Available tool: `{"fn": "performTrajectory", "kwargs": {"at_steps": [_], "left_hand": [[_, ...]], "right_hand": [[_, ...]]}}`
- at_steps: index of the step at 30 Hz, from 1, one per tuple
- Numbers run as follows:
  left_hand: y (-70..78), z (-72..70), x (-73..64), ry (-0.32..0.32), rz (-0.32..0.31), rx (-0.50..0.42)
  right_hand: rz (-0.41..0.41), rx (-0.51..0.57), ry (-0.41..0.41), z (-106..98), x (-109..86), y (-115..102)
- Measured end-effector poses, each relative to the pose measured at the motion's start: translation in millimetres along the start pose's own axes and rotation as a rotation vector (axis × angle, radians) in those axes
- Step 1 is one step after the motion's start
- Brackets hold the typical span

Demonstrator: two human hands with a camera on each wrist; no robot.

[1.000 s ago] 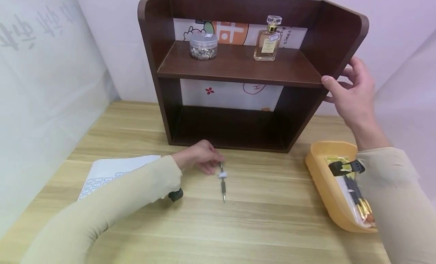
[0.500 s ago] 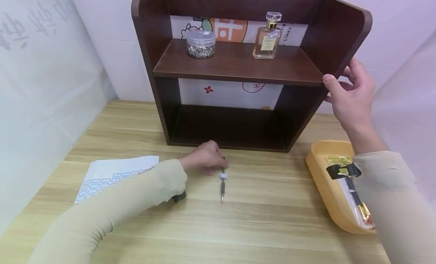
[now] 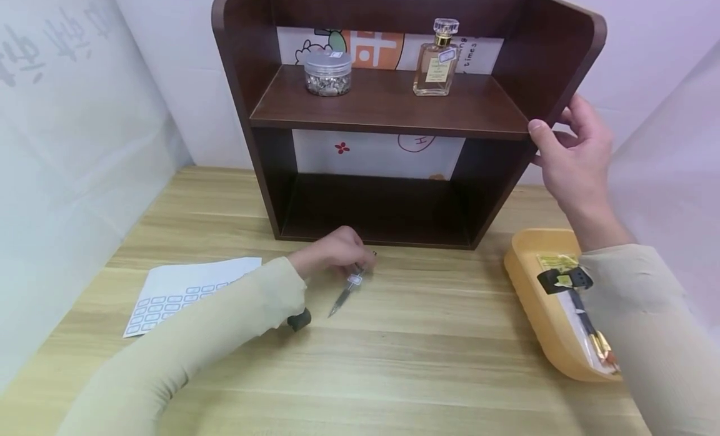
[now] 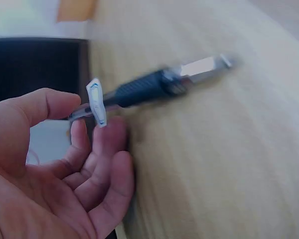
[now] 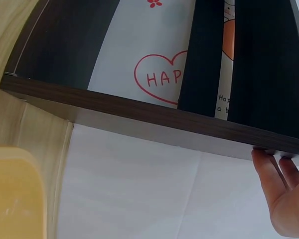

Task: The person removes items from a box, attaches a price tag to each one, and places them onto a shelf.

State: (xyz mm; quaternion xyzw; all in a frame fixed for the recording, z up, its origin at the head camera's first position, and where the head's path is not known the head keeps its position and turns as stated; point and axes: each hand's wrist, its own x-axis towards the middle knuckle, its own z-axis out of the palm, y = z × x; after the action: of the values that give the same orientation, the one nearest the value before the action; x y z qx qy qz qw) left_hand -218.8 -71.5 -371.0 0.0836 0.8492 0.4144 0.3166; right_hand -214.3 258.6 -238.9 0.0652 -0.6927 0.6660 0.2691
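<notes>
My left hand [image 3: 344, 247] pinches a dark ballpoint pen [image 3: 340, 298] between thumb and finger near its rear end, low over the table. In the left wrist view, the pen [image 4: 144, 88] shows a black grip, a silver tip and a small white tag; the other fingers curl loosely below. Whether the tip touches the table, I cannot tell. My right hand [image 3: 579, 158] holds the right side panel of a dark brown two-tier shelf [image 3: 394, 114], thumb at its front edge. In the right wrist view, fingertips [image 5: 263, 162] touch the panel's outer face.
On the upper tier stand a clear jar [image 3: 328, 75] of small silvery pieces and a perfume bottle [image 3: 436, 64]. A yellow basket [image 3: 523, 286] with brushes sits under my right forearm. A sheet of labels [image 3: 169, 298] lies at the left, partly beneath my left sleeve.
My left hand has taken hold of the pen, and its tip has swung left, so it now slants. The right hand keeps its place on the shelf. The view has shifted slightly.
</notes>
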Motion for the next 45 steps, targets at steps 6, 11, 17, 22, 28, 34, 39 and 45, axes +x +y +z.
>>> {"fn": "performTrajectory", "kwargs": {"at_steps": [6, 11, 17, 22, 28, 34, 39, 45], "left_hand": [[-4.8, -11.3, 2.9, -0.054, -0.019, -0.21], [-8.2, -18.2, 2.1, -0.033, -0.02, -0.386], [-12.9, -26.2, 2.4, 0.007, -0.017, -0.587], [-14.7, -34.1, 1.0, 0.048, 0.002, -0.709], [-16.4, -43.3, 1.6, 0.077, 0.031, -0.761], [-15.5, -53.9, 5.7, 0.128, 0.036, -0.75], [-12.6, -63.7, 13.0, 0.175, 0.038, -0.731], [-7.9, -76.3, 23.9, 0.234, 0.05, -0.714]], "right_hand": [[-0.005, -0.001, 0.003, -0.7, -2.2, 3.4], [-0.007, 0.007, -0.001, 0.2, -0.4, 3.1], [-0.022, 0.02, 0.006, 0.2, 1.8, 3.4], [-0.036, 0.026, 0.003, 0.3, 2.5, 3.3], [-0.037, 0.043, -0.001, -0.1, 1.2, 4.9], [-0.04, 0.056, -0.002, -0.4, 0.0, 5.2], [-0.044, 0.063, 0.001, -0.6, -0.3, 5.1], [-0.035, 0.053, -0.002, -0.1, -2.3, 4.8]]}}
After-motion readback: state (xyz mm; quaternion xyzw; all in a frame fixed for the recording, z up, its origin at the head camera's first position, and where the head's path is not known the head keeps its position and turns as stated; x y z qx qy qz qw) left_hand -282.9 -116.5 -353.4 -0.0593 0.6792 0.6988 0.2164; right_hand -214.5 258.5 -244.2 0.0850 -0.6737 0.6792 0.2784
